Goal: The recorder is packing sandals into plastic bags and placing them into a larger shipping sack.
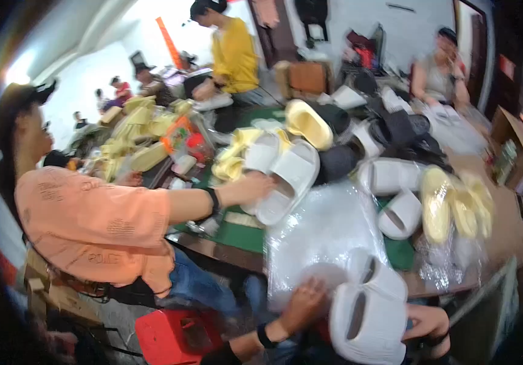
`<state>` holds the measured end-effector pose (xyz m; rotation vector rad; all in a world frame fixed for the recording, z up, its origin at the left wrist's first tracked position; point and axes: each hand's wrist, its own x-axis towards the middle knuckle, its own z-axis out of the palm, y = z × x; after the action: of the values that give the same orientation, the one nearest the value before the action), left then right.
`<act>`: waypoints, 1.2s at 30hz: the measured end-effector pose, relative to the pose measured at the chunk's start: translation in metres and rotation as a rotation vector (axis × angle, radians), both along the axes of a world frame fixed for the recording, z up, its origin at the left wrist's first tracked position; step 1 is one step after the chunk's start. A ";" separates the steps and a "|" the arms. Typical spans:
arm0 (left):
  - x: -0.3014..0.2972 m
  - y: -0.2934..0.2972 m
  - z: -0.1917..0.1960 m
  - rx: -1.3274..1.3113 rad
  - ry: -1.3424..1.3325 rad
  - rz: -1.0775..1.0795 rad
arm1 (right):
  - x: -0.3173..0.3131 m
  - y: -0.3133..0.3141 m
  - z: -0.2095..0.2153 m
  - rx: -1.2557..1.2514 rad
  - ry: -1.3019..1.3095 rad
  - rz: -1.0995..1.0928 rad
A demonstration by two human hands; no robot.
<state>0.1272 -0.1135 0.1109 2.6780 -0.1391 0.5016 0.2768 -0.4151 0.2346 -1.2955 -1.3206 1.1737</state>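
Note:
A pair of white slippers (368,310) is held over the table's near edge, soles together or overlapping. My right hand (426,322) grips it from the right side, thumb and fingers closed against its edge. My left hand (305,303) is left of the slippers, at the near end of a clear plastic bag (325,225) lying flat. Its fingers are smeared by motion, and I cannot make out whether they pinch the bag. A co-worker's hand (252,190) on the left touches another white slipper (289,182).
White, black and yellow slippers (436,204) are heaped across the green-topped table (240,234). Yellow slippers (146,125) pile up at the far left. A red stool (170,337) stands below left, and a cardboard box (513,146) at the right. Several people work around the table.

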 end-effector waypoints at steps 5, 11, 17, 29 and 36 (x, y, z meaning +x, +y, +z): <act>0.009 0.020 0.018 -0.377 0.338 -0.134 | -0.020 0.027 -0.015 0.055 0.327 0.337; 0.029 0.018 0.065 -0.505 0.306 -0.069 | -0.040 0.026 -0.020 0.108 0.230 0.283; 0.018 0.008 0.083 -0.754 0.221 -0.025 | -0.034 0.012 0.020 0.037 -0.256 -0.116; 0.015 -0.003 0.103 -0.500 0.020 0.107 | -0.034 0.018 0.003 0.163 -0.064 -0.103; 0.011 -0.003 0.113 -0.395 -0.001 0.114 | -0.026 0.019 0.010 -0.182 -0.524 -0.242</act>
<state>0.1377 -0.1167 0.2242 2.3065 0.1038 0.5059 0.2509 -0.3960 0.2445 -1.9285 -1.3866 0.8265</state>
